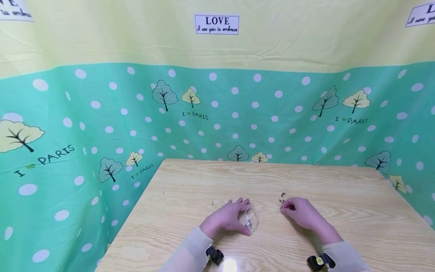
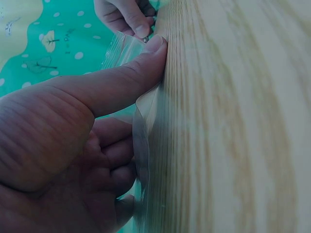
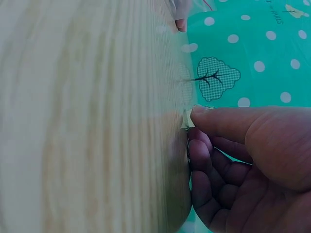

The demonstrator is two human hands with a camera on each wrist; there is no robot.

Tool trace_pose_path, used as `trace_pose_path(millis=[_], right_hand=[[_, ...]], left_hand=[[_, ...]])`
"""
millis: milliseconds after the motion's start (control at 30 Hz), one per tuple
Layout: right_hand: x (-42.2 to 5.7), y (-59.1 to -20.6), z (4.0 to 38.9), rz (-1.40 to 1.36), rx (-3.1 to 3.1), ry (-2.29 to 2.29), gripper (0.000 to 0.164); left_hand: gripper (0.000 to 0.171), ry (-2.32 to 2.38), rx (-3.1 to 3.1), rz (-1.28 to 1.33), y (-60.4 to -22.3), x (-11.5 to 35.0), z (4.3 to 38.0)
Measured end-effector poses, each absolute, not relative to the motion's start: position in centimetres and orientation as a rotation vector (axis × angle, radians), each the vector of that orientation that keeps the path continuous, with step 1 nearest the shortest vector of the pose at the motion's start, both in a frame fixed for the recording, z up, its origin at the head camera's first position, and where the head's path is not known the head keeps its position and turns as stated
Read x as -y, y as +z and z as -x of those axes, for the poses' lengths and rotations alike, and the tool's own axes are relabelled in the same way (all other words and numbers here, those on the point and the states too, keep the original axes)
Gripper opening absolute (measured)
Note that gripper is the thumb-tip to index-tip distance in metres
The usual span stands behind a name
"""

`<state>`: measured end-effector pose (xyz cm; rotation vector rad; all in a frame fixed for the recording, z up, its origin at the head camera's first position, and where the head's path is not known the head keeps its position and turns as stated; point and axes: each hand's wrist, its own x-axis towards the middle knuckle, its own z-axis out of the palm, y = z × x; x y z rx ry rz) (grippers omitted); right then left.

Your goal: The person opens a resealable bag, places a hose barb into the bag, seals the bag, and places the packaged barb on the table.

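A clear zip bag [image 1: 252, 217] lies on the table with a few small dark metal pieces [image 1: 249, 223] inside. My left hand [image 1: 229, 217] spans it, holding it between thumb and fingers, with the thumb [image 2: 141, 60] along the bag's mouth. In the left wrist view, the bag's clear film [image 2: 142, 141] stands up in front of the curled fingers. To the right, my right hand [image 1: 302, 213] has its thumb and forefinger together at the tabletop, pinching a tiny metal piece [image 2: 146, 39]. Several similar metal pieces [image 1: 282, 201] lie just beyond its fingertips.
The light wooden table [image 1: 190, 177] reaches back to a green and yellow curtain [image 1: 217, 98] printed with dots and trees. One tiny piece [image 1: 212, 203] lies left of my left hand, and another small thin item [image 1: 163, 192] is farther left.
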<state>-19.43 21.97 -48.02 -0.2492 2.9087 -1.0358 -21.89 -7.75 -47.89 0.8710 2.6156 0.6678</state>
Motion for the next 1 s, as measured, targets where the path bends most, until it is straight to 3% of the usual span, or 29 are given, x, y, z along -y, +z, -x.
trace_pose_path(millis=[1000], right_hand=[[-16.6,-46.8,18.1,0.431,-2.887,-1.267,0.005]], left_hand=[[0.100,0.663,-2.619,-0.884,-48.0,7.8,22.1]])
